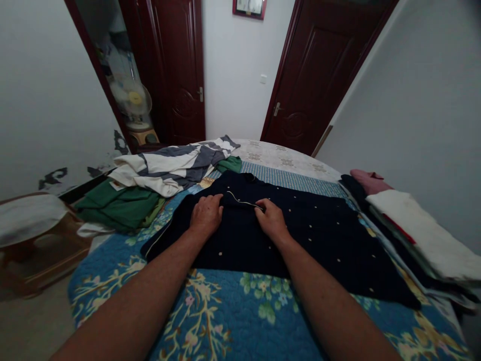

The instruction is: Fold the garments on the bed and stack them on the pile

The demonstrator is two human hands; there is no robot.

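A dark navy shirt [315, 225] with small pale dots and cream piping lies spread across the bed. My left hand [206, 216] rests on its left part, fingers curled down and closed on the fabric; the fingertips are partly hidden. With thumb and fingers, my right hand [271, 220] pinches the cloth at the end of a cream-piped edge [244, 201]. That edge curves between the two hands. Another piped edge shows at the shirt's lower left.
Beneath the shirt is a blue floral quilt [263, 321]. Green clothes [120, 204] and a grey-and-white striped garment [169, 165] lie heaped at the left. Folded clothes [424, 230] are stacked along the right edge. A wooden stool [41, 245] stands left of the bed.
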